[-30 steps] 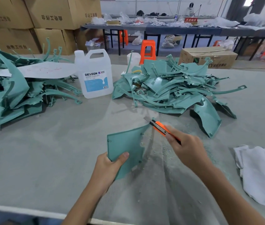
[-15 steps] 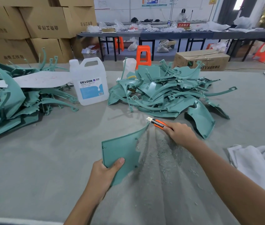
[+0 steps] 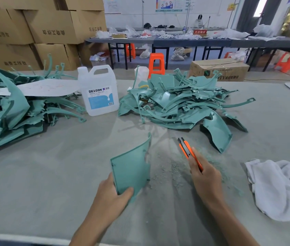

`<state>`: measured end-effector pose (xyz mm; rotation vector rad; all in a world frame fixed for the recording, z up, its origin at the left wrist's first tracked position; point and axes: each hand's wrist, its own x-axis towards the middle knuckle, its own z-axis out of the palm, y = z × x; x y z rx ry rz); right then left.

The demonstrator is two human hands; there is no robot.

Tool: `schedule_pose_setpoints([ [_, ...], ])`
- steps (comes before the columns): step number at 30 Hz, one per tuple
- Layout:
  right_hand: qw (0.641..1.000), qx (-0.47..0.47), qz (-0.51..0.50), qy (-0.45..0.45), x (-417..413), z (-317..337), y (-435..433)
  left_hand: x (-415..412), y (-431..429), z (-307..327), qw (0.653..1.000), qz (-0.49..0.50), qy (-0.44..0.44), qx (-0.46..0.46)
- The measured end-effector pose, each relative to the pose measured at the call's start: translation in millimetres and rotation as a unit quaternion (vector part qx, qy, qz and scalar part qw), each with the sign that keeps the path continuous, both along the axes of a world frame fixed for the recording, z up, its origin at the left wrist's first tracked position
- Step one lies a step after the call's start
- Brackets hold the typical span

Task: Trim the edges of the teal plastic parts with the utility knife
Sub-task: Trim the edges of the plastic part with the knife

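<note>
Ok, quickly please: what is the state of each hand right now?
Left hand: grips the lower corner of the teal plastic part, thumb on its face.
Right hand: holds the utility knife, blade apart from the part.

**Small-parts finishing workshop, factory floor**

Wide grey desk point(image 3: 51, 174), its near middle dusted with teal shavings point(image 3: 176, 169). Teal plastic parts point(image 3: 176, 103) lie on it in two loose heaps, one at centre and one at left. A plastic jug point(image 3: 99, 91) labelled DEXCON stands between the heaps. White rag point(image 3: 279, 189) at right. Brown cartons point(image 3: 51, 27) with printed lettering are stacked in the back left corner. Long dark tables point(image 3: 194, 41) run across the rear, littered with bags and small goods. Orange plastic stools point(image 3: 156, 62) stand near them. Printed charts point(image 3: 169, 4) hang on the far wall.
</note>
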<state>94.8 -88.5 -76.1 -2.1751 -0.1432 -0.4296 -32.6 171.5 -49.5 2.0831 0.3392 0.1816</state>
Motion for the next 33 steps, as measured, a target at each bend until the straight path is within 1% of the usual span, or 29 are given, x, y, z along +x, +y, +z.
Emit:
schedule_pose_setpoints([
  [1,1.0,0.007,0.001,-0.001,-3,-1,-1,-5,2,3,0.998,-0.017,0.004,0.06],
  [2,1.0,0.011,0.001,0.0,-5,0,-2,-9,4,6,0.996,-0.016,0.011,0.088],
  [4,1.0,0.005,-0.001,0.001,-5,2,-2,-14,12,17,0.994,0.033,0.004,0.106],
  [5,1.0,0.0,-0.002,0.003,-4,3,-1,-16,20,26,0.992,0.061,-0.027,0.103],
  [8,1.0,-0.011,-0.006,0.011,-4,3,-2,-19,40,65,0.978,0.116,-0.167,0.049],
  [11,0.999,0.023,-0.01,0.027,-3,0,-2,-18,43,117,0.951,0.099,-0.293,-0.021],
  [12,0.999,0.036,-0.013,0.031,-3,-1,-2,-18,42,132,0.945,0.081,-0.317,-0.028],
  [13,0.998,0.042,-0.018,0.032,-3,-1,-2,-15,40,144,0.944,0.063,-0.323,-0.012],
  [14,0.999,0.038,-0.022,0.029,-3,-2,-1,-12,38,153,0.947,0.054,-0.315,0.039],
  [15,0.999,0.032,-0.023,0.025,-2,-2,-1,-6,36,158,0.946,0.052,-0.299,0.118],
  [17,0.999,0.029,-0.024,0.022,-3,-1,-2,9,25,160,0.922,0.044,-0.259,0.285],
  [18,0.999,0.035,-0.023,0.024,-3,-1,-1,20,18,155,0.908,0.032,-0.235,0.344],
  [19,0.999,0.042,-0.023,0.026,-3,0,0,33,10,147,0.901,0.016,-0.202,0.384],
  [21,0.999,0.038,-0.018,0.025,-5,2,-1,59,-8,122,0.898,-0.016,-0.102,0.427],
  [23,0.999,0.017,-0.014,0.024,-7,4,-1,76,-22,96,0.903,-0.03,-0.029,0.427],
  [25,0.999,0.003,-0.012,0.034,-8,6,-2,83,-28,79,0.913,-0.008,-0.015,0.407],
  [27,0.999,0.002,-0.012,0.041,-10,8,-2,85,-24,70,0.914,-0.003,-0.004,0.407],
  [28,0.999,0.002,-0.017,0.044,-10,9,-1,84,-20,69,0.919,-0.019,0.015,0.394],
  [30,0.998,0.001,-0.029,0.056,-9,11,-1,77,-9,66,0.945,-0.039,0.044,0.322],
  [31,0.997,0.009,-0.035,0.066,-9,11,-1,72,-4,64,0.955,-0.029,0.039,0.291],
  [33,0.995,0.029,-0.04,0.086,-8,14,0,63,3,60,0.961,0.003,0.004,0.277],
])
